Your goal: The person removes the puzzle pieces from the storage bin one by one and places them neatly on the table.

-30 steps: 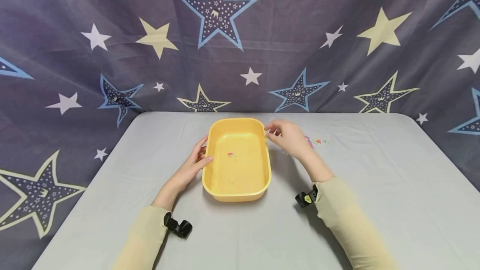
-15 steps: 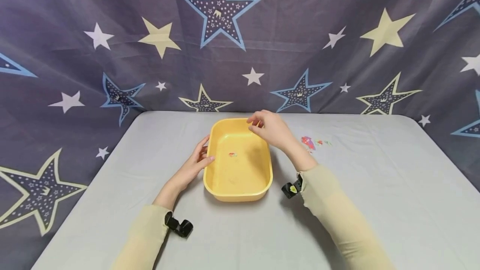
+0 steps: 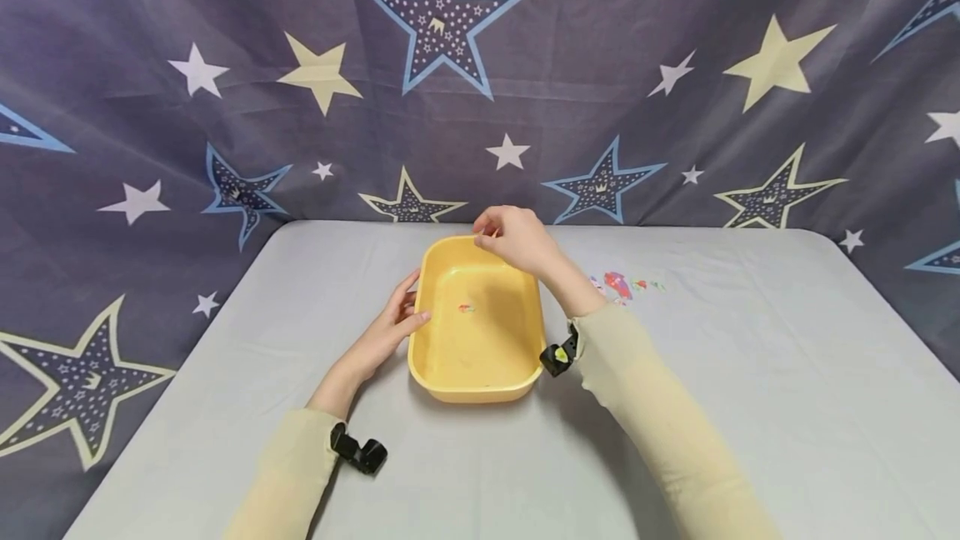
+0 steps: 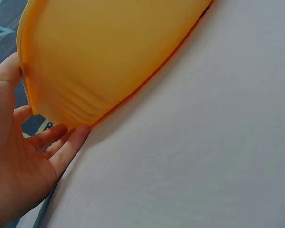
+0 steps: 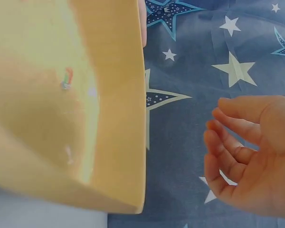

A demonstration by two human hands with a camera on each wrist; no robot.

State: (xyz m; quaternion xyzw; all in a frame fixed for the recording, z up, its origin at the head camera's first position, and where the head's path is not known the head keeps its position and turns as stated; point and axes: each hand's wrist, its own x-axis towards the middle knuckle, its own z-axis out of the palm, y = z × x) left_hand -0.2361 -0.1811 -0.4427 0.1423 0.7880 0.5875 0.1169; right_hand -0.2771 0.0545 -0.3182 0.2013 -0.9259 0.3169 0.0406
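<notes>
A yellow plastic basin (image 3: 476,357) is in the middle of the head view, with a small red-and-green sticker-like patch (image 3: 466,307) on its floor. At its left side my left hand (image 3: 382,335) grips the wall, thumb over the rim and fingers against the outside. The left wrist view shows those fingers of the left hand (image 4: 26,156) spread along the outer wall of the basin (image 4: 114,42). Over the far rim hovers my right hand (image 3: 519,238), fingers loosely bent. In the right wrist view the right hand (image 5: 251,152) is apart from the basin (image 5: 118,118), with nothing visible in it.
Several flat, colourful sticker-like pieces (image 3: 618,284) lie on the grey table (image 3: 750,390) right of the basin. Behind the table hangs a dark curtain (image 3: 480,132) patterned with stars. A black wrist camera (image 3: 360,450) sits on the left sleeve.
My right hand has moved left and away from me, from beside the basin's right rim to above its far rim. The colourful pieces on the table are uncovered. My left hand stays put.
</notes>
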